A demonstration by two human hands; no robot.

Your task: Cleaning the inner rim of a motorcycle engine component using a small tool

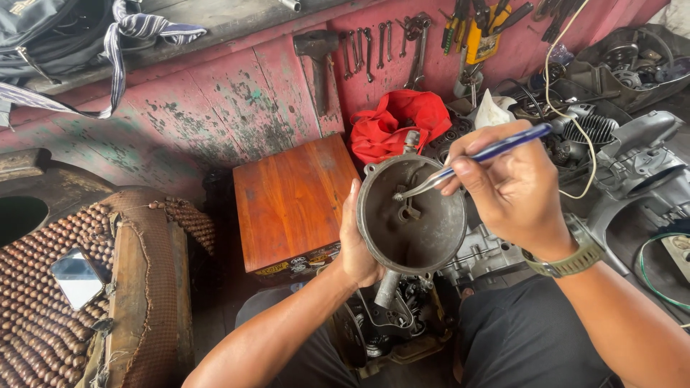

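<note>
Right hand pinching blue screwdriver, tip down-left into left-held round housing

- the left hand is low in the middle, palm turned up and in.
- its fingers are curled round something, mostly hidden behind it. only the thumb side shows.
- the left arm is bare. it comes up from the bottom edge, slanting to the right.
- the right hand is higher, on the right side.
- its thumb and fingers pinch together in a tight grip, like holding a pencil.
- the back of the right hand faces up.
- the right wrist bends down a bit.
- the right arm is bare too. it goes off the bottom right corner.
- the two hands are near, not touching.
</note>
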